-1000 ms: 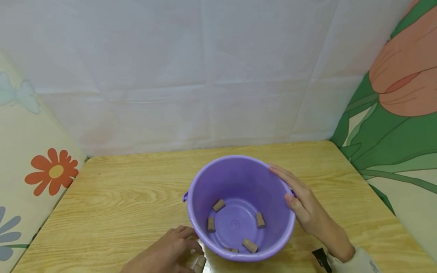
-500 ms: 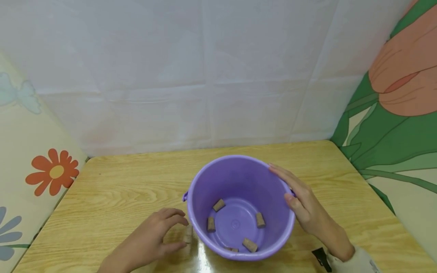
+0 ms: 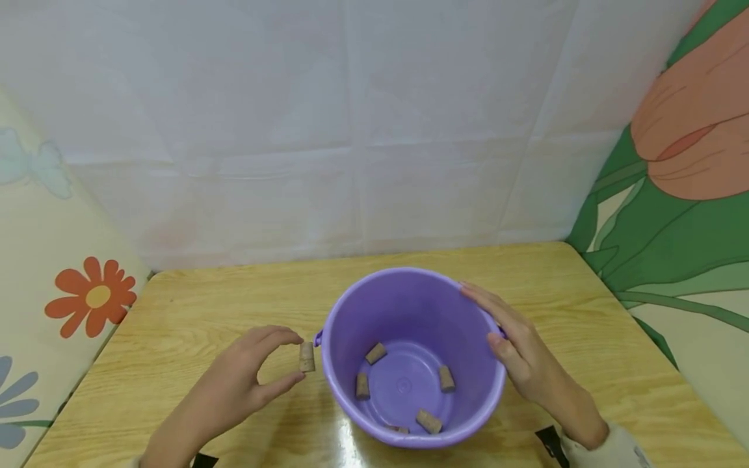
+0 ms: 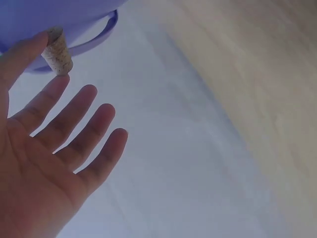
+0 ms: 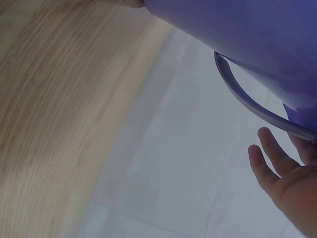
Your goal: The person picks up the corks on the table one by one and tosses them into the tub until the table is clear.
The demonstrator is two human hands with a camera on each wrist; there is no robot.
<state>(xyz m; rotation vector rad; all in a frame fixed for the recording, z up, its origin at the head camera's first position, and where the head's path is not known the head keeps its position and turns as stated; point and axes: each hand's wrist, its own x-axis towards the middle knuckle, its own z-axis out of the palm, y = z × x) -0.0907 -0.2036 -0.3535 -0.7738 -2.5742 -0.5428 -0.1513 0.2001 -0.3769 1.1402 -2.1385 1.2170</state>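
My left hand (image 3: 234, 374) pinches a cork (image 3: 307, 357) end to end between thumb and index finger, just left of the bucket's rim. Its other fingers are spread and straight in the left wrist view, where the bucket's handle (image 4: 101, 37) lies behind the cork (image 4: 58, 52). A purple bucket (image 3: 409, 292) stands on the table with several corks (image 3: 429, 421) on its bottom. At the bucket's right side, my right hand (image 3: 529, 361) holds the rim, with the thumb over the edge. Some of its fingers (image 5: 277, 153) appear beside the handle in the right wrist view.
The wood-grain table (image 3: 222, 305) extends around the bucket. A white sheet (image 3: 351, 130) hangs along its back edge. Panels with painted flowers (image 3: 96, 296) flank both sides.
My left hand has brought the cork from the table's front, beside the bucket, up and to the left. The right hand and the bucket have stayed in place.
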